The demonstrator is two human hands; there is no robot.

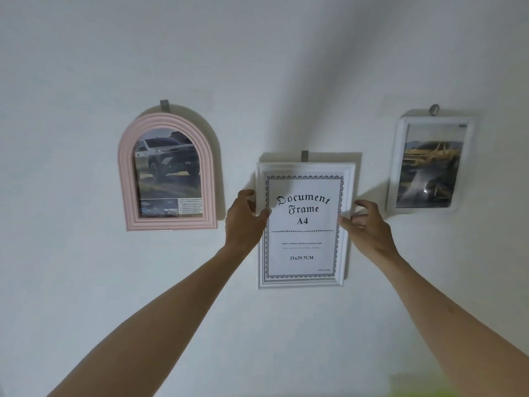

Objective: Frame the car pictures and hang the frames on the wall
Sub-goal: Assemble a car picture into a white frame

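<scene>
A white A4 frame with a "Document Frame A4" insert sheet hangs on the wall from a grey hook. My left hand grips its left edge, thumb on the front. My right hand touches its right edge with the fingers spread. A pink arched frame holding a grey car picture hangs at the left. A white frame with a yellow car picture hangs at the right, slightly tilted.
The white wall fills the view. A grey hook carries the pink frame and a round peg carries the right frame. Something yellow-green and blurred shows at the bottom right.
</scene>
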